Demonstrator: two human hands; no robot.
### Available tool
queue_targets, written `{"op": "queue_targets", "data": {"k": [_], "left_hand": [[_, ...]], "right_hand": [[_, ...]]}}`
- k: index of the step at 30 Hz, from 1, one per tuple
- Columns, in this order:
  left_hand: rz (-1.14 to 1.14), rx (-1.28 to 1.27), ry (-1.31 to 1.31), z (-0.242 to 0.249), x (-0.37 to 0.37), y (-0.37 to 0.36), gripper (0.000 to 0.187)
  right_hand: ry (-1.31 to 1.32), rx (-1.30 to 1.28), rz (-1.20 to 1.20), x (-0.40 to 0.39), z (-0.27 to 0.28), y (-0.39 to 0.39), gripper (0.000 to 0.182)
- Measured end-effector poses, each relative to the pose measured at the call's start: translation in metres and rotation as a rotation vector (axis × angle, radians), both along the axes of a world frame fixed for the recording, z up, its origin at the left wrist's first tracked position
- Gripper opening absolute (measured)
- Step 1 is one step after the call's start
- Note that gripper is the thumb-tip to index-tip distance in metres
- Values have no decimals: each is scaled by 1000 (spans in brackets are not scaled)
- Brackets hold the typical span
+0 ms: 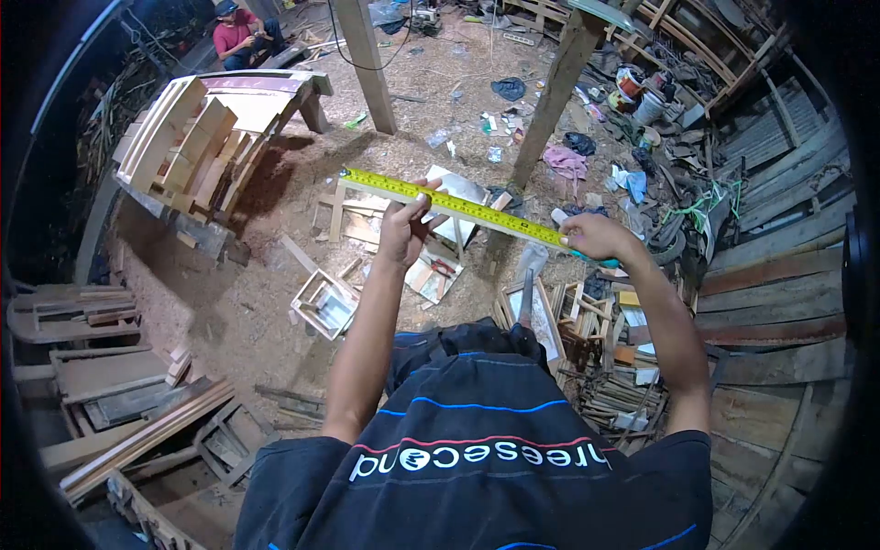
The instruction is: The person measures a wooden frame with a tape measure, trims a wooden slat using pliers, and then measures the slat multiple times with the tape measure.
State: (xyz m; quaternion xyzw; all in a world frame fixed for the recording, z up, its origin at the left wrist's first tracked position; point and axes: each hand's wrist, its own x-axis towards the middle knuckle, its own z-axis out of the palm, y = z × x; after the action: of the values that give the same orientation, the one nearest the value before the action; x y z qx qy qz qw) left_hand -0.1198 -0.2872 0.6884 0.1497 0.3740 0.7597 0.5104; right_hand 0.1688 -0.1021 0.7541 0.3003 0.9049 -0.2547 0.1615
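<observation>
A yellow tape measure blade [477,210] is stretched out in front of me, lying along a narrow pale wooden strip [368,189]. My left hand [404,231] is closed around the strip and blade left of their middle, with the thumb over the tape's top edge. At the right end, my right hand [598,236] is closed on the tape measure, its thumb pressed by the blade. Part of a teal case shows under the right fingers; the rest is hidden by the hand. The blade's hooked end is at the strip's far left.
Below my hands lie a small wooden frame [327,304] and red-handled pliers [443,268] on a board. A workbench with wooden pieces [197,151] stands at left, near a seated person [246,37]. Posts [367,69] rise ahead; scrap wood and litter cover the floor.
</observation>
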Motion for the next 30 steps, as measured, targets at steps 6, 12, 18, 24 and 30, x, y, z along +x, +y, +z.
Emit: {"op": "queue_targets", "data": {"k": [6, 12, 18, 24, 30], "left_hand": [[221, 385, -466, -1, -19, 8, 28], [372, 309, -450, 24, -27, 9, 53], [328, 356, -469, 25, -34, 10, 62], [253, 386, -517, 34, -34, 5, 63], [265, 372, -462, 17, -64, 5, 62]], "right_hand": [[10, -10, 5, 0, -2, -1, 29], [-47, -61, -26, -4, 1, -3, 32], [-63, -34, -42, -8, 2, -5, 31], [12, -43, -23, -2, -9, 1, 30], [12, -29, -22, -5, -9, -1, 29]]}}
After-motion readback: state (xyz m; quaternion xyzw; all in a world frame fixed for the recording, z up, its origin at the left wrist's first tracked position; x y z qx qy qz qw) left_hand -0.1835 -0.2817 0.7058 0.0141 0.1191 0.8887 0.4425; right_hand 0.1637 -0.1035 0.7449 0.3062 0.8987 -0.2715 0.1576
